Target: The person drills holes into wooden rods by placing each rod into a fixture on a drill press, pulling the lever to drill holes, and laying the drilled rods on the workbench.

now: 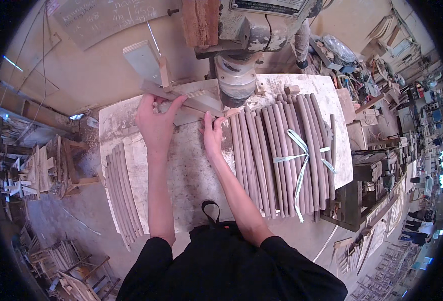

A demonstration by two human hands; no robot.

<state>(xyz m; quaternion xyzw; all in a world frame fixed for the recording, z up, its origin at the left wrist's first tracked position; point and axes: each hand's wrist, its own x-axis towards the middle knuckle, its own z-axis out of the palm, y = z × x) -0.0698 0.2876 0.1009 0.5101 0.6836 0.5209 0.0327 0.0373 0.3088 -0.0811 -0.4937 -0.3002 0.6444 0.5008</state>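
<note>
My left hand (pixel 153 120) is closed, thumb and fingers pinching a brown wooden stick (pixel 156 91) that slants beside a plywood block (pixel 205 102). To the right, just below the spindle, my right hand (pixel 212 138) is closed with thumb and fingertips against the block's near edge. What its fingers grip is too small to make out. Above them stands the drilling machine's round metal spindle head (pixel 237 80). A bundle of brown wooden sticks (pixel 281 160), tied with pale green strapping (pixel 297 155), lies right of my right forearm. Several similar slightly curved sticks (pixel 123 193) lie at the table's left edge.
The dusty worktable (pixel 194 175) spans the space before me. An upright board (pixel 143 60) stands by the wall behind. Tools and clutter (pixel 339 52) fill a shelf at the far right. Wooden frames (pixel 63 168) stand on the floor at left.
</note>
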